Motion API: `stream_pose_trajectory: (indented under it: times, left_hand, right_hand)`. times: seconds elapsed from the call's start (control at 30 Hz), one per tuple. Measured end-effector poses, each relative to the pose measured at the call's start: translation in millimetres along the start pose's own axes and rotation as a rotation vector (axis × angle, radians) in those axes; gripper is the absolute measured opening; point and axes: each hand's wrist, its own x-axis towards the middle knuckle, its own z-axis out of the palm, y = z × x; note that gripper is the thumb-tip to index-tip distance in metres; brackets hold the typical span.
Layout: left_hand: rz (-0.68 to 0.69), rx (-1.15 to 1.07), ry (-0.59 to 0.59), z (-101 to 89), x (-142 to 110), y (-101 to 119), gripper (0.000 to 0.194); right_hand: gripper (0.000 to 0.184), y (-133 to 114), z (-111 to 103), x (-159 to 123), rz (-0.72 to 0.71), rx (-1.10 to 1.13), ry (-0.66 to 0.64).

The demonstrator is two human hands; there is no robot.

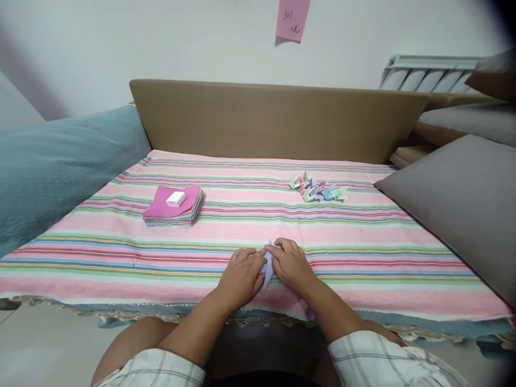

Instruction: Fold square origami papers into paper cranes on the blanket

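A small folded piece of lavender paper (268, 267) lies on the striped cloth (242, 212) near its front edge. My left hand (243, 273) holds its left side, fingers pressed onto the paper. From the other side, my right hand (291, 264) grips it with thumb and fingers close to the upper tip. The fingers cover much of the paper, so its full shape is hidden. Farther back on the right sits a cluster of small folded paper pieces (318, 189) in green, pink, purple and blue.
A stack of coloured paper (171, 215) stands to the left, with a small white block (176, 199) on top. A blue-covered cushion (68, 166) borders the left side, grey pillows (455, 204) the right. Behind rises a brown backrest (274, 121).
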Motion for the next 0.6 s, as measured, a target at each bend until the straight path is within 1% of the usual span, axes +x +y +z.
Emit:
stream_pose_trajectory:
  times: [0.17,0.3,0.43,0.6]
  left_hand:
    - [-0.005,0.001,0.001,0.1,0,0,0.030]
    - [-0.011,0.001,0.001,1.0,-1,0,0.030]
    - [-0.020,0.008,0.007,2.7,-2,0,0.029]
    - [-0.087,-0.038,0.048,2.1,-2,-1,0.033]
  right_hand:
    - [0.036,-3,-4,2,0.018,0.007,-0.021]
    - [0.038,1,-3,7,0.035,0.097,-0.003]
    - [0.034,9,5,13,0.144,0.212,0.100]
    - [0.028,11,6,20,0.248,0.316,0.090]
